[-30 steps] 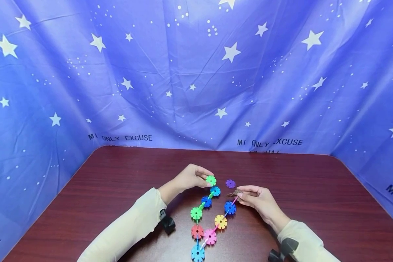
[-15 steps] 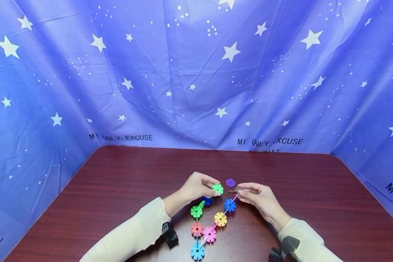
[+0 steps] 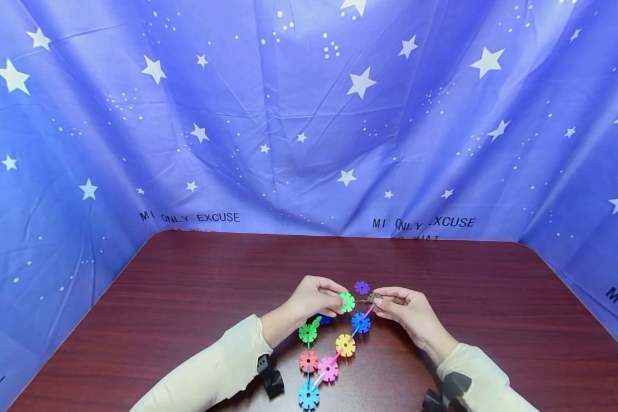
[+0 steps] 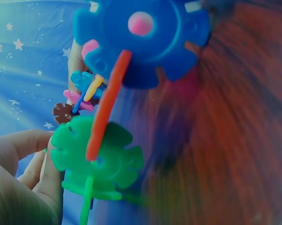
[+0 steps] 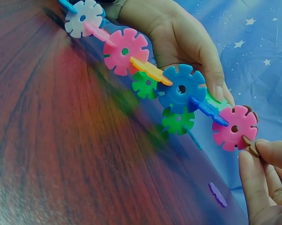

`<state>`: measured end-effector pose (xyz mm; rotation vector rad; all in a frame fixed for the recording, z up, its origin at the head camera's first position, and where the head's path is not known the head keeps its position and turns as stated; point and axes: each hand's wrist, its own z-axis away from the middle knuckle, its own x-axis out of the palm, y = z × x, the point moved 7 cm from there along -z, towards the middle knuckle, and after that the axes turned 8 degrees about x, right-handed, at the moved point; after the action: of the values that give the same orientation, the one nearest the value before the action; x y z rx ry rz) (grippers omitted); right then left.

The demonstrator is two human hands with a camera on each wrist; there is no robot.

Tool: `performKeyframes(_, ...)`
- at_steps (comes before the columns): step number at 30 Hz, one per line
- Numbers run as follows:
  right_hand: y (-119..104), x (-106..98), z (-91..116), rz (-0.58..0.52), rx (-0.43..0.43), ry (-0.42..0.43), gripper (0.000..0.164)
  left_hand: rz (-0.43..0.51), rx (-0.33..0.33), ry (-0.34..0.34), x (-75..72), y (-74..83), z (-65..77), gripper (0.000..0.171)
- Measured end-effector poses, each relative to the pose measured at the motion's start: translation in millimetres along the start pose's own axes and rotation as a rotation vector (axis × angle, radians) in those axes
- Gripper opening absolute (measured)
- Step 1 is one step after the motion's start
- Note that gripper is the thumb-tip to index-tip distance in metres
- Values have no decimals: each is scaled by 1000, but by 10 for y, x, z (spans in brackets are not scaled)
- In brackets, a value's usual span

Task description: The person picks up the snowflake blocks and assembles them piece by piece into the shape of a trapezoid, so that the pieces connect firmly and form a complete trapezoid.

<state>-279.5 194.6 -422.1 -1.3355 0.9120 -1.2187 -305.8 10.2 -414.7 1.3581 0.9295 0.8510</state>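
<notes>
A chain of notched plastic linking discs loops between both hands. My left hand (image 3: 316, 296) pinches the bright green disc (image 3: 347, 302) at one end. My right hand (image 3: 404, 309) grips a brown disc (image 3: 373, 299) at the other; in the right wrist view, a brown piece (image 5: 252, 148) between thumb and finger meets a pink disc (image 5: 234, 128). The green disc's edge is right at a thin brown part jutting left from the right fingertips. Below hang a blue disc (image 3: 361, 323), a yellow disc (image 3: 345, 345) and a pink disc (image 3: 328, 369). The left hand hides part of the left strand.
A loose purple disc (image 3: 361, 288) lies on the dark red-brown wooden table (image 3: 211, 274), just beyond the hands. The loop's near end is a light blue disc (image 3: 308, 395). A blue star-printed curtain (image 3: 268, 114) hangs behind the table.
My left hand has carried the green disc right and toward me, up to the brown piece. The right hand keeps its hold, almost still.
</notes>
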Motion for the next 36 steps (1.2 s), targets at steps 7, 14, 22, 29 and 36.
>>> performKeyframes(7, -9, 1, 11, -1, -7, -13, 18, 25, -19, -4, 12, -37, 2, 22)
performKeyframes(14, -18, 4, 19, 0, -8, -24, 21, 61, -34, -7, 12, -86, -7, 24)
performKeyframes(22, -25, -3, 20, -8, -1, -16, 22, 66, -32, 15, -26, -87, -38, 26)
performKeyframes(29, -11, -5, 15, -41, 17, -14, 22, 69, -45, 25, -9, -84, -52, 22)
performKeyframes(36, -9, -1, 15, -53, 28, -22, 22, 55, -58, 31, -16, -117, -66, 22)
